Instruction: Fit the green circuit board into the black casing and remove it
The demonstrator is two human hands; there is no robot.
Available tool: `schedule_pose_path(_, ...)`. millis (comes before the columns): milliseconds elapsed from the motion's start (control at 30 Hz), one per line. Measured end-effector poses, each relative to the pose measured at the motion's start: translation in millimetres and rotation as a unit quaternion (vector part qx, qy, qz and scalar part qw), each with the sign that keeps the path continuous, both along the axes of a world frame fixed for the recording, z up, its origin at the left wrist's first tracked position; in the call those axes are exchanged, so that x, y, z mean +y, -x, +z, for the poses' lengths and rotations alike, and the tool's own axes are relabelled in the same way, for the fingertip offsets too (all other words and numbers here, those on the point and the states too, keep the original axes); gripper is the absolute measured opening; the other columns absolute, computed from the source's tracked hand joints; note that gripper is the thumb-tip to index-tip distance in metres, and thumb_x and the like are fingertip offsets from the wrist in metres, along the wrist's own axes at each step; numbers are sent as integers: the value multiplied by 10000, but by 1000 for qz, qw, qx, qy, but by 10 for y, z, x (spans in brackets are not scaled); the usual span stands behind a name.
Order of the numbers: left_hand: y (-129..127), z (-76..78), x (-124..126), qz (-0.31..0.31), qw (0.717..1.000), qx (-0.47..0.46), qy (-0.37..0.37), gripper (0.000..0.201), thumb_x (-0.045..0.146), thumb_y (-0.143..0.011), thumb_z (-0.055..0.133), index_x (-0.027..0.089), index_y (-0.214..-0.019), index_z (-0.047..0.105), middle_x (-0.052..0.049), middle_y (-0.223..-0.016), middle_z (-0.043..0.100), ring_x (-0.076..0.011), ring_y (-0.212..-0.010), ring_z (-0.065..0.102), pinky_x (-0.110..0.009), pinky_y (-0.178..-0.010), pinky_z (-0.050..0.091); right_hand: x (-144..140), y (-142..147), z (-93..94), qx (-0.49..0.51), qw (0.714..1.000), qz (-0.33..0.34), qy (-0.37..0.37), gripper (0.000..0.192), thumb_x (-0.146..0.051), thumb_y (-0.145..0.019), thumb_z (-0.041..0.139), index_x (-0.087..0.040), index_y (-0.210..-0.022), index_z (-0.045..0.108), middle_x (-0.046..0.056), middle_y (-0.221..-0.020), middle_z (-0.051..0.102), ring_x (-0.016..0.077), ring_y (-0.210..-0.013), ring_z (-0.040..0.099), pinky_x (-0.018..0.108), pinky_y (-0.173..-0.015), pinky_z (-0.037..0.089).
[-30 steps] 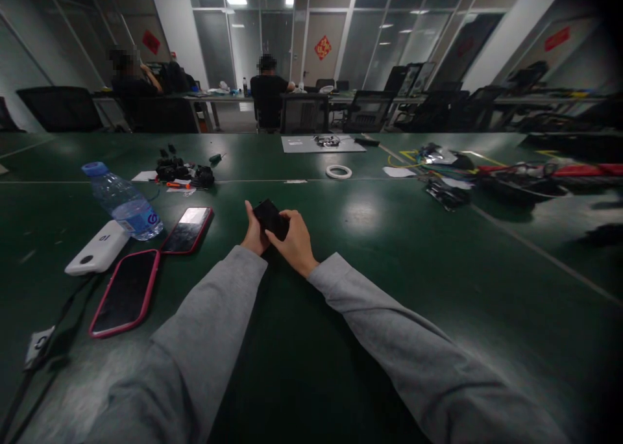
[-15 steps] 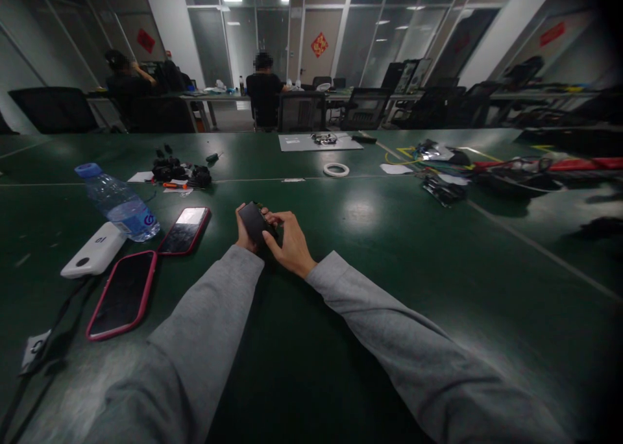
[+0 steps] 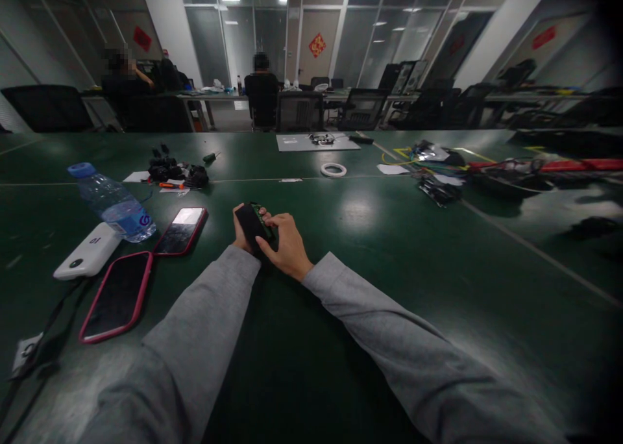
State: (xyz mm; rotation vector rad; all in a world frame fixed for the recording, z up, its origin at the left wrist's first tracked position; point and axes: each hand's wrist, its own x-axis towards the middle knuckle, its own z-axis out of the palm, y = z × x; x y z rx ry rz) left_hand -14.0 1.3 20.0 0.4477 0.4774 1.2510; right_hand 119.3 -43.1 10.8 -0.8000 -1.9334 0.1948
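Left hand (image 3: 240,237): closed round the black boxy device (image 3: 251,224), cradling it from below
Right hand (image 3: 289,246): thumb and fingers narrowed on the device's right edge
Device: held between both hands over the green table (image 3: 370,256)
Progress: green circuit board (image 3: 261,217) shows bare along that edge; what is left, I cannot tell

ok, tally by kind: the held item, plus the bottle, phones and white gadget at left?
Black rectangular device, green along one edge: 1
Blue-capped clear plastic bottle: 1
Rectangular phones in pinkish-red cases: 2
White rounded gadget: 1
Total: 5
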Motion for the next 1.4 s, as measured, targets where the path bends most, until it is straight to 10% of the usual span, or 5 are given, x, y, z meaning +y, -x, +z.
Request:
schedule_pose_path(300,-24,-145,52,48,993,90,68,761,871,-733,357,166,-755,641,-74,-681,640,-212,-749,660,-320,-693,550,81,31,-93,-80,996,-14,36,619,-374,-848,640,-215,-1390,389,146,-1312,373,276,-1224,423,470,-1025,457)
schedule_pose_path(600,-156,-115,63,23,993,118,20,748,812,-798,343,164,-946,689,-93,-831,709,-216,-895,683,-310,-788,552,233,-16,-203,97,983,-30,154,525,-303,-854,595,-198,-1347,447,114,-1252,473,222,-1162,508,434,-1059,435)
schedule_pose_path(867,-167,-204,125,45,987,151,-16,318,307,-776,754,123,-1021,667,-63,-889,713,-113,-776,672,-219,-765,520,456,-98,-281,322,892,-17,318,579,-483,-818,623,-181,-1287,466,81,-1088,596,181,-990,588,358,-930,498)
schedule_pose_path(1033,-164,-183,104,46,983,179,-16,470,53,-667,782,159,-1100,635,-42,-952,704,-105,-827,677,-223,-805,530,489,-165,-254,358,864,-21,355,575,-500,-796,626,-199,-1260,472,70,-1093,595,181,-1019,583,355,-952,486)
schedule_pose_path(1400,-204,-202,70,128,972,194,-36,633,41,-617,808,180,-1176,546,-41,-945,686,-134,-823,676,-281,-845,532,484,-154,-294,250,928,-64,268,641,-506,-786,640,-179,-1310,469,124,-1281,462,217,-1229,460,408,-1115,360)
